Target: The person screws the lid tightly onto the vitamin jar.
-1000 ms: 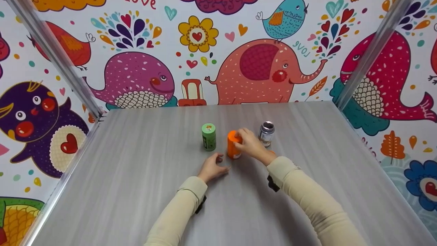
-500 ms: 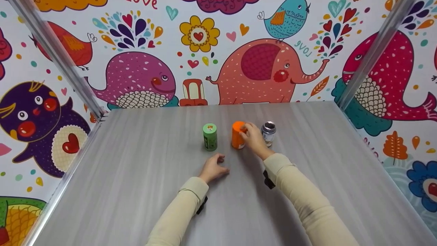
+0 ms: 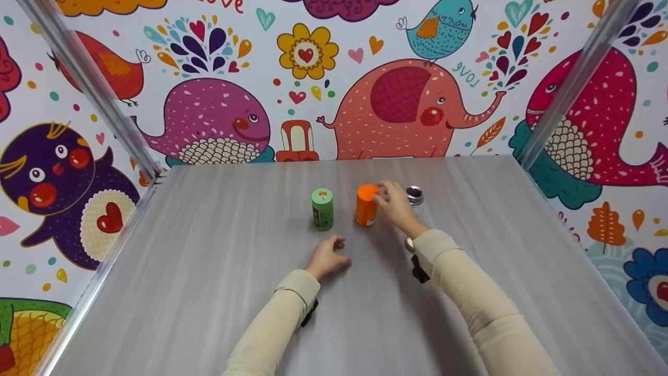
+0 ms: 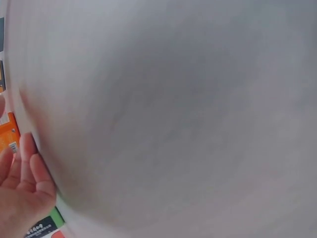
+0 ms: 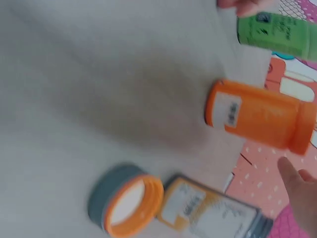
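Observation:
An orange canister (image 3: 367, 206) stands upright on the table, its lid on. My right hand (image 3: 397, 206) is at its right side, thumb and fingers loosely bent. In the right wrist view a gap shows between the thumb and the orange canister (image 5: 262, 116). Left of it stands a green canister (image 3: 322, 210). Behind my right hand, partly hidden, is a silver-grey jar (image 3: 415, 196) with its mouth uncovered. My left hand (image 3: 327, 257) rests low over the table in front of the green canister, fingers loosely curved around nothing.
Near my right wrist a loose grey screw cap (image 5: 111, 193) with an orange inner ring lies beside the jar (image 5: 213, 210). My sleeve partly covers it in the head view. Patterned walls and metal posts (image 3: 579, 83) border the grey table (image 3: 219, 250).
My right hand moved the orange canister back and slightly right, level with the green one, then let go and drew off to the right. My left hand stayed nearly still.

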A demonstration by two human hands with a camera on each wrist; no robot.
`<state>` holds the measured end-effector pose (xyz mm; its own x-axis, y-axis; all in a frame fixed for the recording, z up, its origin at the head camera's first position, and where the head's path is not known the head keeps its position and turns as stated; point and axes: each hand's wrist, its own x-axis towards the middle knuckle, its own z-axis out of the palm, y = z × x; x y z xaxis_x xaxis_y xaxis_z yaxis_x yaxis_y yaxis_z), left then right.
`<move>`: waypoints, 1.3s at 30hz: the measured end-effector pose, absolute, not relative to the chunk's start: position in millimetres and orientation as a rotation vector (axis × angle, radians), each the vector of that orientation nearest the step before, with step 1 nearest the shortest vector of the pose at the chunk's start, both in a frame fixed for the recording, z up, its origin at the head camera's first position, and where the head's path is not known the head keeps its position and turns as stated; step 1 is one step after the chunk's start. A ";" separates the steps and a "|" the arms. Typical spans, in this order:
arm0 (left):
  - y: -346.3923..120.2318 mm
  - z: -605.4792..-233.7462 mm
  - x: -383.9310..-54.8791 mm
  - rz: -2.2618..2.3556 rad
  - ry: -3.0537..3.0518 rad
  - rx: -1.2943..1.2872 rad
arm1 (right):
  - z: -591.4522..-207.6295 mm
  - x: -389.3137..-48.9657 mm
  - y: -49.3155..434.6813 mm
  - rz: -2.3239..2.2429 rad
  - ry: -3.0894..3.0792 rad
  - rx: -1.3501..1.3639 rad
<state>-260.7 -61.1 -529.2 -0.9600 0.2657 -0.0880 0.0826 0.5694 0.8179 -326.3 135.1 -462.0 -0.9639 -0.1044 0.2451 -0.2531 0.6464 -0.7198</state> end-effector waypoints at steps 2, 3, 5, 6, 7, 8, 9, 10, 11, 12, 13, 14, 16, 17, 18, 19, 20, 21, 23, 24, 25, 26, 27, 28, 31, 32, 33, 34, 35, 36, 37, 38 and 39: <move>-61.5 -528.6 -260.7 1.343 2.597 0.283 | -456.3 -327.7 142.4 1.169 -2.648 0.294; -61.8 -528.5 -260.8 1.345 2.598 0.280 | -453.9 -328.5 146.4 1.132 -2.628 0.292; -62.3 -528.6 -261.2 1.348 2.596 0.277 | -450.1 -330.2 154.8 1.063 -2.608 0.260; -62.7 -528.6 -261.4 1.346 2.597 0.274 | -449.0 -330.7 159.1 1.035 -2.602 0.239; -62.9 -528.6 -261.4 1.346 2.592 0.268 | -448.2 -331.2 163.5 1.022 -2.601 0.215; -63.1 -528.8 -261.4 1.345 2.593 0.266 | -447.9 -331.5 167.8 1.019 -2.610 0.186; -63.3 -529.1 -261.6 1.344 2.595 0.271 | -448.3 -331.7 171.9 1.020 -2.619 0.163; -63.5 -529.2 -261.8 1.344 2.596 0.274 | -449.0 -331.5 176.0 1.030 -2.637 0.132; -63.6 -529.3 -261.8 1.346 2.593 0.269 | -450.2 -331.1 179.8 1.047 -2.655 0.102; -63.6 -529.2 -261.7 1.346 2.593 0.265 | -452.2 -330.8 183.3 1.075 -2.671 0.073; -63.6 -529.5 -261.7 1.348 2.592 0.265 | -454.6 -330.3 186.4 1.106 -2.685 0.037; -63.5 -529.7 -261.7 1.349 2.591 0.268 | -457.6 -329.7 189.3 1.127 -2.702 0.002; -63.2 -529.9 -261.4 1.354 2.580 0.266 | -464.3 -328.0 194.1 1.168 -2.717 -0.062; -63.0 -530.1 -261.2 1.353 2.578 0.269 | -467.9 -327.2 195.9 1.184 -2.716 -0.084; -62.7 -530.1 -261.0 1.351 2.575 0.269 | -471.5 -326.4 197.4 1.194 -2.713 -0.101; -62.5 -530.2 -260.8 1.353 2.573 0.270 | -474.9 -325.8 198.8 1.196 -2.711 -0.110; -62.3 -530.1 -260.5 1.354 2.571 0.268 | -478.2 -325.1 199.8 1.196 -2.709 -0.116; -62.0 -529.8 -260.2 1.354 2.570 0.264 | -480.9 -324.3 200.3 1.204 -2.701 -0.120; -62.2 -530.2 -260.0 1.350 2.571 0.260 | -486.0 -323.6 200.1 1.219 -2.681 -0.126; -62.4 -530.2 -259.7 1.351 2.568 0.252 | -488.2 -323.4 199.9 1.234 -2.675 -0.133; -62.4 -530.3 -259.6 1.352 2.567 0.250 | -490.3 -323.3 199.8 1.255 -2.666 -0.135; -62.5 -530.6 -259.6 1.352 2.567 0.248 | -491.9 -323.1 199.5 1.279 -2.655 -0.139; -62.4 -530.8 -259.7 1.353 2.566 0.246 | -493.3 -323.1 199.5 1.301 -2.648 -0.140; -62.4 -530.9 -259.7 1.354 2.563 0.243 | -494.3 -323.3 199.6 1.323 -2.644 -0.146; -62.0 -531.7 -260.1 1.363 2.567 0.241 | -495.5 -323.9 200.6 1.369 -2.645 -0.148; -62.0 -532.1 -260.4 1.363 2.569 0.243 | -495.2 -324.0 201.0 1.364 -2.650 -0.150; -61.7 -532.4 -260.5 1.363 2.572 0.246 | -494.5 -323.9 201.1 1.358 -2.658 -0.149; -61.9 -532.6 -260.7 1.363 2.576 0.252 | -493.3 -323.3 201.2 1.353 -2.664 -0.147; -61.8 -532.9 -260.9 1.364 2.581 0.256 | -492.0 -322.8 201.2 1.345 -2.671 -0.142; -61.9 -532.9 -261.0 1.364 2.584 0.258 | -490.2 -321.9 201.1 1.344 -2.679 -0.142; -61.9 -532.8 -260.8 1.365 2.585 0.259 | -489.8 -322.3 201.4 1.342 -2.687 -0.141; -62.1 -532.8 -260.9 1.366 2.585 0.261 | -490.7 -323.6 202.2 1.358 -2.691 -0.148; -62.3 -532.6 -260.7 1.369 2.586 0.263 | -496.5 -328.5 205.2 1.381 -2.687 -0.146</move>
